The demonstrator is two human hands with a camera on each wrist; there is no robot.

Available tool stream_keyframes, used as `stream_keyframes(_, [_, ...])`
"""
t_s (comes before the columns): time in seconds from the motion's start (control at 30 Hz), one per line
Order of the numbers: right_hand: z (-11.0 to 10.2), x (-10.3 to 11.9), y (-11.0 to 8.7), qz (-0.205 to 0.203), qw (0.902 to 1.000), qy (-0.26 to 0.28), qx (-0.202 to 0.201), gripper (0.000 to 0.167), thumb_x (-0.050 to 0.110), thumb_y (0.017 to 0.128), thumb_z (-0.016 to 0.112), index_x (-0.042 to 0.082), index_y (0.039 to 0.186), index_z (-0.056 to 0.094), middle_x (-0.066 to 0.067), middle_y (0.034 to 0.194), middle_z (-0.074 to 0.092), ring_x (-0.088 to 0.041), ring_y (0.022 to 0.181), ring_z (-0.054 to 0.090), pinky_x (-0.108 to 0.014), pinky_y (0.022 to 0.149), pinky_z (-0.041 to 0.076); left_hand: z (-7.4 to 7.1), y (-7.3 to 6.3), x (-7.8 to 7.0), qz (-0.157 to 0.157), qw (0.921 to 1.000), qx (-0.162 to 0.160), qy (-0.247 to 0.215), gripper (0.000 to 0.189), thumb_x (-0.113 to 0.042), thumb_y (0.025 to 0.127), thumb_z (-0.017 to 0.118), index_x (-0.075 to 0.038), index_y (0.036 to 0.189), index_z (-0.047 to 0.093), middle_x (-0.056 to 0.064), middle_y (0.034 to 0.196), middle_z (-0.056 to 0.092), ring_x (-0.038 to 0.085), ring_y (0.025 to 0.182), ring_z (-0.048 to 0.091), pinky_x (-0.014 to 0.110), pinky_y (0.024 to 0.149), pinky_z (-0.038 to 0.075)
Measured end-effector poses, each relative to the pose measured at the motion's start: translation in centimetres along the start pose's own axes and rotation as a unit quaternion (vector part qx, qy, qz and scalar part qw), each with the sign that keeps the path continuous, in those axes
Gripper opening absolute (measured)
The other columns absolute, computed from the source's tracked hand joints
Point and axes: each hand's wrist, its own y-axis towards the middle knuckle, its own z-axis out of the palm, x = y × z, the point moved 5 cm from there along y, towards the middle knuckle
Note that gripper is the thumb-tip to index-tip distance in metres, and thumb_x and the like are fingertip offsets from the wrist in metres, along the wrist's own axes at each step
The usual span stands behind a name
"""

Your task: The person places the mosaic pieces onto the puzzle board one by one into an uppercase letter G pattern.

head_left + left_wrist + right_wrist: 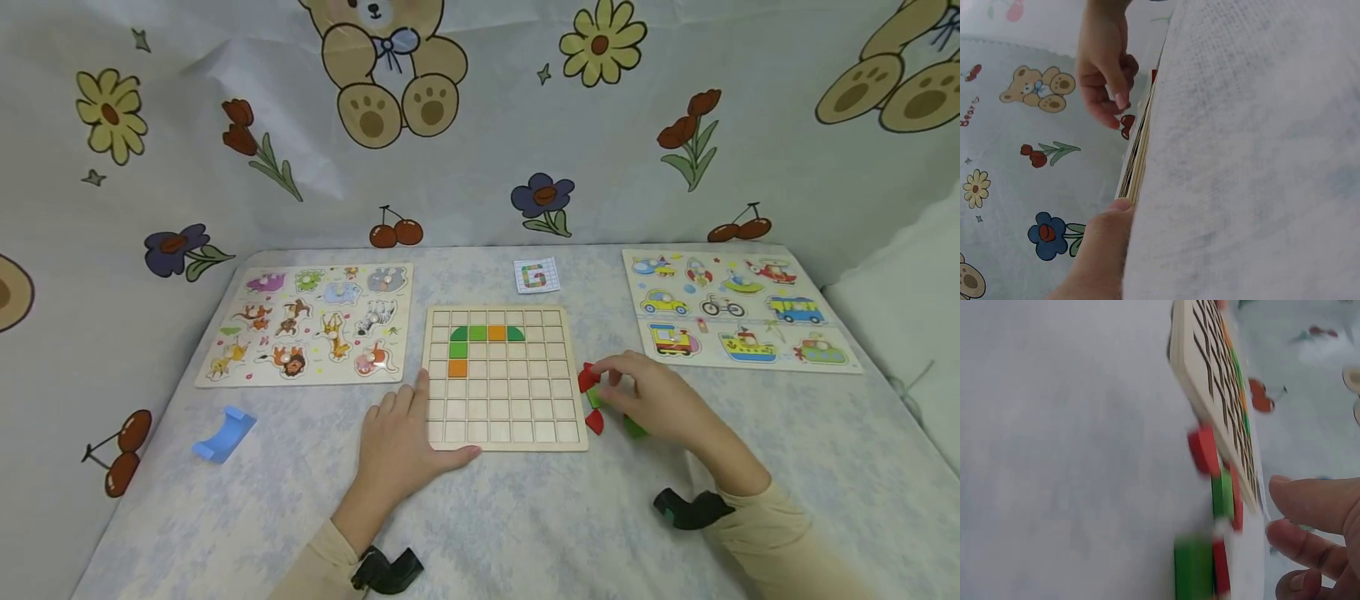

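Observation:
A wooden grid board [510, 408] lies at the middle of the table. Green and orange blocks fill a row near its top, with a green square [458, 350] and an orange square [457, 368] below the row's left end. My left hand [397, 442] rests at the board's lower left corner, fingers along the left side, thumb at the front edge. Over loose blocks at the board's right side hovers my right hand [652, 396]. Its thumb and fingers stand apart with nothing between them in the right wrist view. Beneath lie red blocks [1204, 450] and green blocks [1194, 569].
Behind the board lies a small card [537, 275] printed with a coloured grid pattern. An animal puzzle [307, 325] sits at the left, a vehicle puzzle [735, 308] at the right. A blue curved piece [225, 434] lies at the front left.

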Motion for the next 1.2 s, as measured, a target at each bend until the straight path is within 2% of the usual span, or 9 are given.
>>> stream_keyframes(0.17, [-1.7,-3.2,-1.7,0.051,0.9982,-0.028,0.011,0.036,0.023,0.090,0.073,0.013,0.125,0.066,-0.003,0.099,0.062,-0.019,0.085,0.052,-0.030,0.068,0.044,-0.1,0.0,0.0,0.002,1.0000,0.000,0.000,0.134,-0.098,0.060,0.049,-0.005,0.155,0.032,0.007,0.113,0.059,0.022,0.091,0.050,0.035,0.072,0.039])
stream_keyframes(0.27, [-2.1,-4.3,-2.4,0.064,0.9969,-0.042,0.019,0.036,0.024,0.090,0.072,0.013,0.124,0.067,-0.003,0.098,0.061,-0.021,0.089,0.052,-0.032,0.071,0.044,-0.1,0.0,0.0,0.001,1.0000,0.003,0.000,0.134,-0.098,0.060,0.049,-0.005,0.155,0.031,0.007,0.113,0.059,0.022,0.091,0.050,0.035,0.072,0.039])
stream_keyframes(0.5, [-2.2,-5.5,-3.0,0.040,0.9981,-0.043,0.018,0.031,0.022,0.091,0.071,0.013,0.121,0.069,-0.001,0.094,0.061,-0.020,0.090,0.052,-0.033,0.074,0.045,-0.2,0.0,0.0,0.000,1.0000,0.004,-0.001,0.134,-0.097,0.060,0.050,-0.005,0.155,0.031,0.008,0.114,0.059,0.023,0.091,0.050,0.036,0.073,0.040])
stream_keyframes(0.63, [-2.0,-6.0,-2.9,0.046,0.9983,-0.032,0.015,0.028,0.020,0.091,0.070,0.012,0.118,0.067,-0.002,0.096,0.060,-0.020,0.091,0.051,-0.033,0.075,0.044,-0.2,0.0,0.0,-0.001,1.0000,0.005,0.001,0.134,-0.097,0.060,0.050,-0.005,0.155,0.031,0.008,0.114,0.059,0.023,0.092,0.050,0.036,0.073,0.040])
stream_keyframes(0.73, [-2.0,-6.2,-2.8,0.054,0.9983,-0.016,0.012,0.024,0.018,0.091,0.071,0.012,0.113,0.066,-0.004,0.100,0.060,-0.020,0.090,0.050,-0.030,0.072,0.044,-0.2,0.0,0.0,-0.001,1.0000,0.004,0.001,0.133,-0.097,0.060,0.051,-0.005,0.155,0.032,0.008,0.114,0.059,0.023,0.092,0.050,0.036,0.073,0.040])
stream_keyframes(0.93, [-2.3,-6.1,-2.6,0.074,0.9971,0.020,-0.002,0.019,0.023,0.092,0.071,0.015,0.106,0.062,-0.005,0.100,0.060,-0.018,0.072,0.048,-0.025,0.058,0.039,-0.1,0.0,0.0,0.002,1.0000,0.000,-0.002,0.132,-0.096,0.061,0.051,-0.004,0.154,0.033,0.007,0.113,0.059,0.022,0.090,0.050,0.035,0.073,0.041])
stream_keyframes(1.07, [-2.4,-5.3,-1.9,0.068,0.9968,0.033,-0.026,0.020,0.025,0.092,0.071,0.015,0.108,0.062,-0.004,0.097,0.060,-0.017,0.069,0.048,-0.025,0.055,0.038,-0.1,0.0,0.1,0.002,1.0000,0.001,-0.001,0.133,-0.097,0.061,0.049,-0.004,0.154,0.033,0.007,0.114,0.059,0.022,0.090,0.050,0.035,0.073,0.041])
stream_keyframes(1.2, [-1.7,-3.7,-0.4,0.049,0.9970,0.049,-0.034,0.019,0.023,0.092,0.071,0.016,0.108,0.063,-0.004,0.095,0.061,-0.019,0.067,0.050,-0.025,0.055,0.042,0.0,0.0,0.1,0.000,1.0000,0.005,-0.003,0.133,-0.097,0.061,0.049,-0.005,0.155,0.032,0.007,0.113,0.059,0.022,0.091,0.050,0.036,0.074,0.041])
